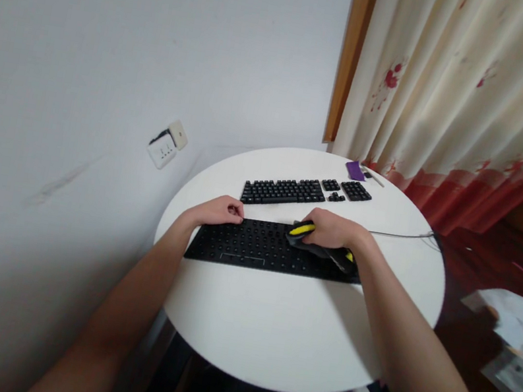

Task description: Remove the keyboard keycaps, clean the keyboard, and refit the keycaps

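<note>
Two hands at near keyboard (252,251): left hand (219,210), fingers curled together, apparently steadies it; right hand (333,229) clamps black-yellow tool (303,230).

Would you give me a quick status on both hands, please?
Left hand on near keyboard, top edge. Right hand grips black-and-yellow tool over it. Second keyboard behind.

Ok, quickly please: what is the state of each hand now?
Left hand: fingers curled at the near keyboard's far edge; a grip cannot be told.
Right hand: closed on a black and yellow tool, over the same keyboard.
</note>
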`<state>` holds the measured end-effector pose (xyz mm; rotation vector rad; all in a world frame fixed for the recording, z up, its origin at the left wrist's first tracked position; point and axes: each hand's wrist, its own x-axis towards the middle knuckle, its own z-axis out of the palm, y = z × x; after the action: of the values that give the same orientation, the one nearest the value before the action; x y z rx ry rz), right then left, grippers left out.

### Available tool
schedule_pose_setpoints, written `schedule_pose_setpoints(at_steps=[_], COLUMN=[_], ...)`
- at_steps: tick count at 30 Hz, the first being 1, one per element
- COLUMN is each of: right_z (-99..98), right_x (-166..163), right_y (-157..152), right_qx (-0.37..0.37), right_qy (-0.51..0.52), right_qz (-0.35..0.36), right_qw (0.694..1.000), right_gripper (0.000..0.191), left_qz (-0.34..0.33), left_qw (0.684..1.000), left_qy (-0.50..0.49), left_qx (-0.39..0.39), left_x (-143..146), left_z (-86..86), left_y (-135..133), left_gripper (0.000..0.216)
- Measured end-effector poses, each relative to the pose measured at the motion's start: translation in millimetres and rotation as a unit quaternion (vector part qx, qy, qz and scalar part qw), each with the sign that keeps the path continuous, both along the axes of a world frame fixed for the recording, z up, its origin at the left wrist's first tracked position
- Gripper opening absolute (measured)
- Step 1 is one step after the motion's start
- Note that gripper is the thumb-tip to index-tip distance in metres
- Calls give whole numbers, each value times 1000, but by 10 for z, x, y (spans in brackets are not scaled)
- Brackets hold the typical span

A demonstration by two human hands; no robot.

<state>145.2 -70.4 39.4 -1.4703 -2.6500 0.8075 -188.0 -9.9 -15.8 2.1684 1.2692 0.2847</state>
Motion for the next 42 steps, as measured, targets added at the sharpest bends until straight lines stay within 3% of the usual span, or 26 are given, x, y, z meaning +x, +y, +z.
schedule_pose_setpoints(at_steps=[5, 8, 11, 16, 18, 20, 22, 27, 30, 33, 37, 39, 42], right_z=[-18, -17, -28, 30, 45, 25, -22, -137, -161, -154, -138, -150, -191], right_x=[-4, 42, 14, -86, -57, -2, 26, -153, -189, -15, 152, 74, -137], right_y=[17, 53, 34, -131, -116, -39, 40, -6, -61, 24, 189, 195, 113], right_qx=[-113, -35, 40, -136, -94, 19, 76, 31, 43, 76, 167, 189, 167], right_qy=[27, 55, 11, 36, 65, 62, 42, 89, 47, -37, -48, -3, 49], right_qz=[90, 29, -36, 143, 123, 30, -18, 93, 84, -39, -242, -227, -100], right_qw=[989, 997, 998, 980, 986, 997, 996, 991, 994, 996, 954, 955, 980], right_gripper=[33, 29, 32, 31, 27, 26, 27, 29, 35, 40, 40, 38, 35], left_qz=[-1, 1, 0, -1, 0, 2, 2, 3, 2, -1, 2, 4, 5], left_qw=[1000, 1000, 1000, 1000, 1000, 1000, 1000, 1000, 1000, 1000, 1000, 1000, 1000], left_qy=[6, 15, 15, 10, 12, 14, 12, 4, 6, 11, 2, 2, 6], left_qx=[-2, 7, 8, 2, 3, 4, 2, -5, -3, 0, -6, -8, -9], left_x=[6, 12, 5, -2, 6, 11, 10, 1, 13, 22, 19, 21, 28], left_z=[6, 13, 8, -1, 4, 7, 6, -1, 9, 15, 10, 14, 28], left_y=[-1, -10, -8, 4, 3, 1, -1, -3, -8, -9, -8, -12, -23], left_gripper=[23, 23, 22, 21, 21, 21, 22, 22, 22, 22, 22, 22, 22])
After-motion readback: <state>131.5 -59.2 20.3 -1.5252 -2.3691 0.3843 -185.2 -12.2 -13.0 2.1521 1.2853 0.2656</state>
